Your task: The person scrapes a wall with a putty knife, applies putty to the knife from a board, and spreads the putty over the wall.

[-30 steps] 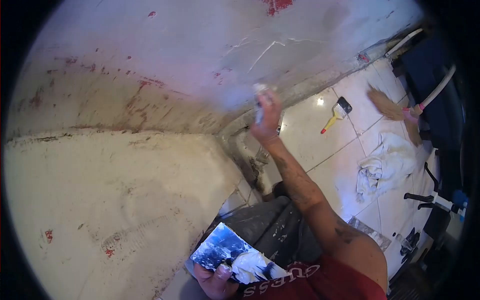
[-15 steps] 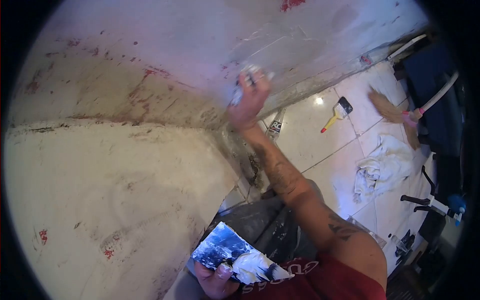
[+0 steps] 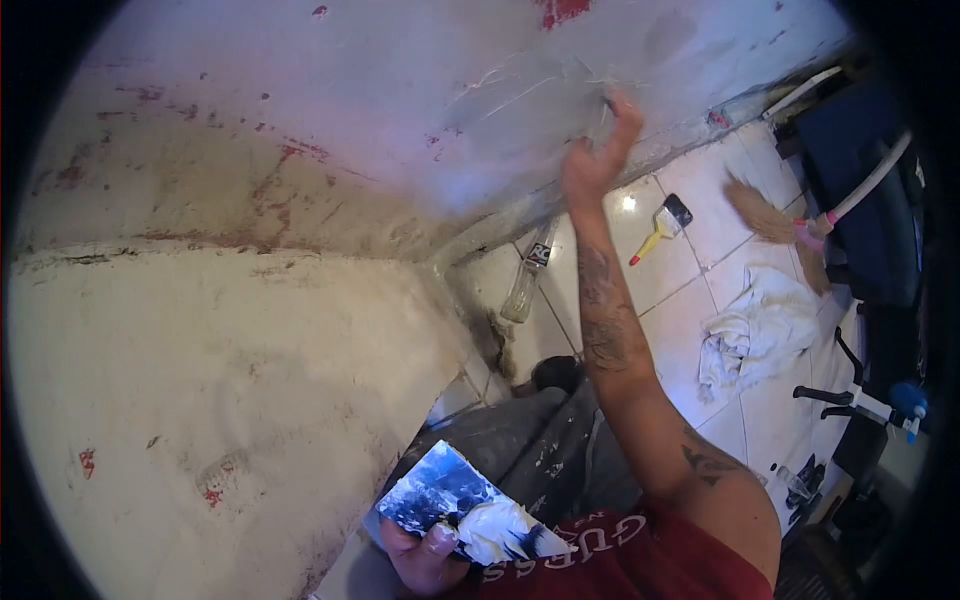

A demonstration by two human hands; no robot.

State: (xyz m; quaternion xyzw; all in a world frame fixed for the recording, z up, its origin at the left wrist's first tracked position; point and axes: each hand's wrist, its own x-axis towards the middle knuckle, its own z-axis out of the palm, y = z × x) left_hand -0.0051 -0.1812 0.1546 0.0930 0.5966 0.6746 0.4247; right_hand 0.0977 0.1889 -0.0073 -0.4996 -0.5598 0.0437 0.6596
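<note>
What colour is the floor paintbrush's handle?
Paintbrush handle: yellow, red tip; head view.

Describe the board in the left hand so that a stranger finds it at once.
Look at the bottom of the view, beside the red shirt. There the left hand grips a flat board. Unlike the grey trousers behind it, it is smeared dark blue and carries white paste.

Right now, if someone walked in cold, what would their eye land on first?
Most likely the right hand, raised against the scuffed, red-flecked wall at upper centre, over a patch of pale smear marks. Next comes the left hand at the bottom edge, gripping a plaster-smeared board. On the tiled floor to the right lie a yellow-handled brush and a crumpled white rag.
</note>
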